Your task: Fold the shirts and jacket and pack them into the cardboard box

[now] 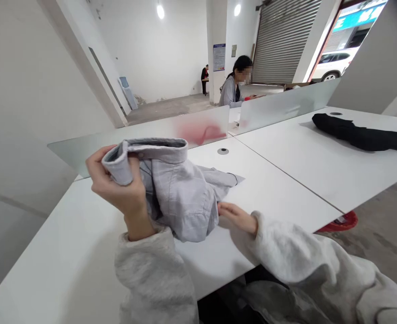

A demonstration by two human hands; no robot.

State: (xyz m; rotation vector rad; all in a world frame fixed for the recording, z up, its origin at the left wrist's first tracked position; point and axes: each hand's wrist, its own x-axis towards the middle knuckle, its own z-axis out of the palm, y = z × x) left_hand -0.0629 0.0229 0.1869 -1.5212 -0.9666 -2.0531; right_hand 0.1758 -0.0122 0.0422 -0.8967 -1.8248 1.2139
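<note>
A light grey shirt is bunched over the white desk. My left hand is closed around its collar end and lifts it off the desk. The rest of the cloth hangs down and trails onto the desktop. My right hand lies low at the shirt's lower right edge, its fingertips tucked against or under the fabric, so I cannot see whether they pinch it. Both my arms wear pale grey fleece sleeves.
A black garment lies on the adjoining desk at right. Frosted divider panels run along the desks' far edge. Another person sits beyond them. A red basket shows under the desk edge. A round cable hole sits near the divider.
</note>
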